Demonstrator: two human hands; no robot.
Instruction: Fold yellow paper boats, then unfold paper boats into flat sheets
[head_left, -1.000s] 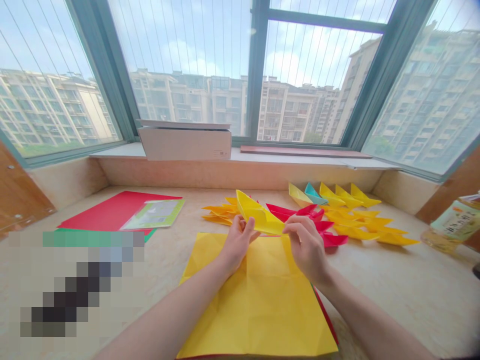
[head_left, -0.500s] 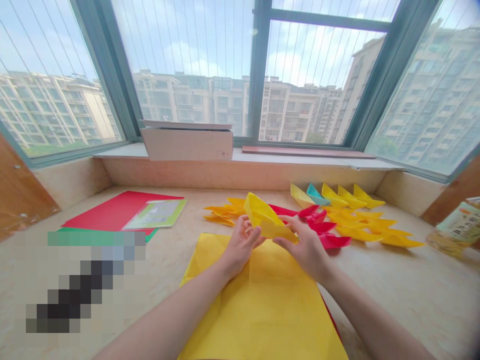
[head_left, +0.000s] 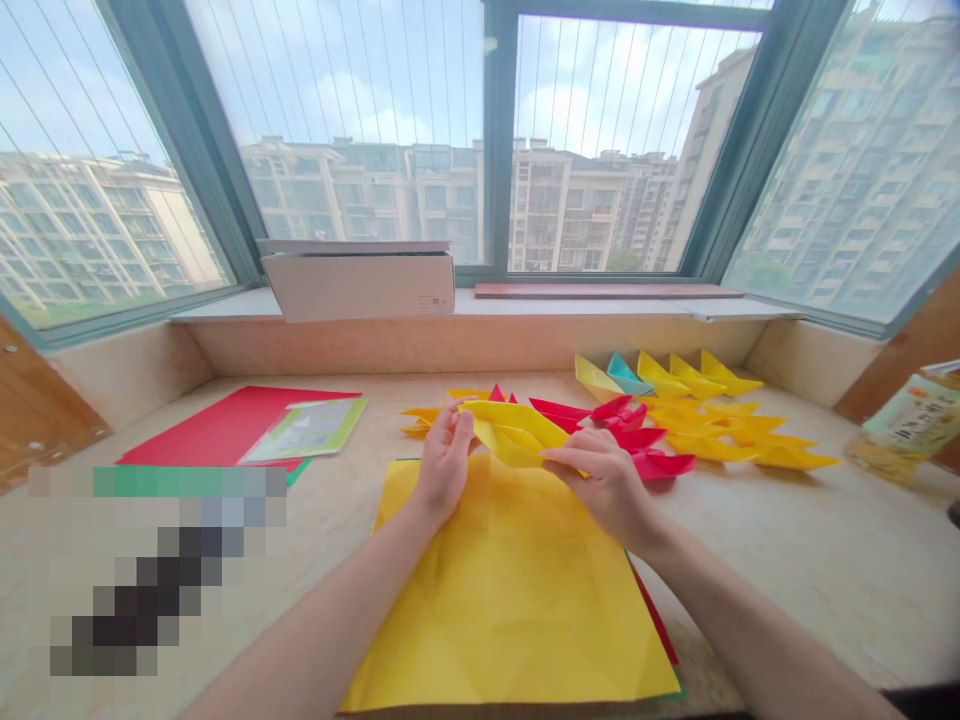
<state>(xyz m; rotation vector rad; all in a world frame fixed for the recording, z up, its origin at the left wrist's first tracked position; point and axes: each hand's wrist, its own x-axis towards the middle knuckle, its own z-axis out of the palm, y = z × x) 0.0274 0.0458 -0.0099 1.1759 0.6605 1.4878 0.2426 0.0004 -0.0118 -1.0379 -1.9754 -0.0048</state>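
The left hand (head_left: 446, 465) and right hand (head_left: 607, 488) pinched a yellow paper boat (head_left: 510, 432) between narrow fingers. Held above a yellow sheet (head_left: 510, 590), it was easy to crease.

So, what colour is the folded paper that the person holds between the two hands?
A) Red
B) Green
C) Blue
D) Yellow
D. The folded paper between the left hand and right hand is yellow, like the big sheet below it.
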